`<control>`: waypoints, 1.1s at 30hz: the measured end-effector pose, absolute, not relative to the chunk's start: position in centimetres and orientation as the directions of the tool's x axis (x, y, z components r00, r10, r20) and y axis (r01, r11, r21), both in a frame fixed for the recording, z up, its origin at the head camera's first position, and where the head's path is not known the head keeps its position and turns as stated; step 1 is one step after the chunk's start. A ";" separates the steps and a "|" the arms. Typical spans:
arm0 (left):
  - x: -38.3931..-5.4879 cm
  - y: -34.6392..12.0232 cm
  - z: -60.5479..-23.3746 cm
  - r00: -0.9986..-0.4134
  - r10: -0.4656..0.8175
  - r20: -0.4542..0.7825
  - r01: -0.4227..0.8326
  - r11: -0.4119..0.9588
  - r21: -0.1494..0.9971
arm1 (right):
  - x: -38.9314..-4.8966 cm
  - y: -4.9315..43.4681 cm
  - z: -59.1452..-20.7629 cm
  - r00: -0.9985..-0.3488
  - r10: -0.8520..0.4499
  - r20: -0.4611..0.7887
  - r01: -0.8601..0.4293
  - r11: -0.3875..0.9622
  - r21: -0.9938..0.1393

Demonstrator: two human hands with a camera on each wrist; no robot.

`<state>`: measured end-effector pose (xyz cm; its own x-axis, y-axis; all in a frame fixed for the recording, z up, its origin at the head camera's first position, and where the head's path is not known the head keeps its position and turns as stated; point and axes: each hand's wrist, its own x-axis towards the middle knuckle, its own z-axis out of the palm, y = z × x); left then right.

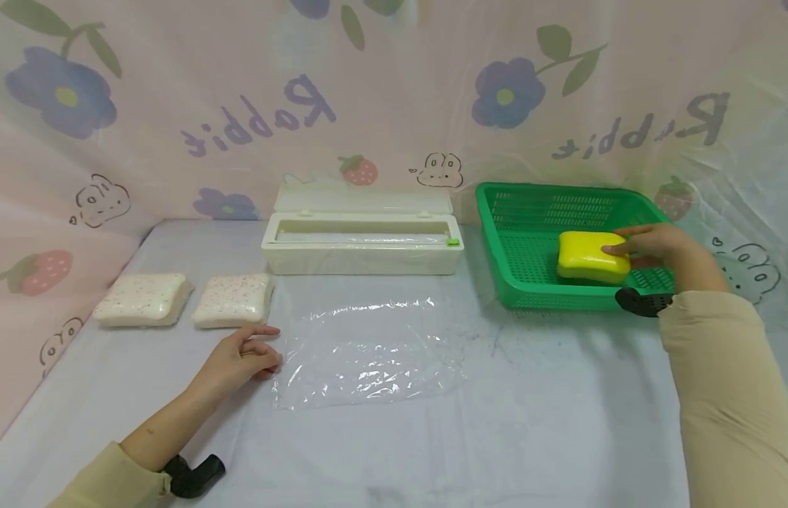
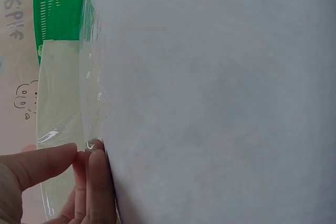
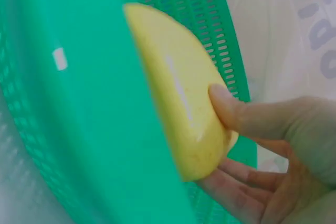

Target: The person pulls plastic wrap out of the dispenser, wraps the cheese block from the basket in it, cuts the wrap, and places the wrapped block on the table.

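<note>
In the head view, my right hand [image 1: 660,250] grips a glossy yellow block [image 1: 593,256] with rounded, slightly waisted sides. The thumb [image 3: 226,106] lies on one face and the fingers reach behind it. The block is inside the green basket [image 1: 540,298]; its lower part hides behind the basket wall in the right wrist view. My left hand [image 1: 235,360] rests loosely at the left edge of a clear plastic film sheet [image 1: 368,360] spread on the table, fingertips by the edge. Just beyond that hand sit two white, red-speckled blocks [image 1: 231,301] [image 1: 142,300], shiny as if film-wrapped.
A white film dispenser box [image 1: 362,261] stands at the back middle with its lid [image 1: 365,202] raised and a green slider [image 1: 453,242] at its right end. Behind everything hangs a printed curtain [image 1: 381,92]. A pale cloth [image 1: 527,423] covers the table.
</note>
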<state>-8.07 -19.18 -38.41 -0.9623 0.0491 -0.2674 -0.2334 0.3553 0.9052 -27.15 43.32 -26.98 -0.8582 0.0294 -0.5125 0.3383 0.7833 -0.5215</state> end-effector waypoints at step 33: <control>-8.2 -19.4 -38.8 -0.941 0.057 -0.334 -0.301 0.308 0.902 | -24.2 33.7 -24.9 -0.960 -0.078 -0.269 0.158 0.645 -0.748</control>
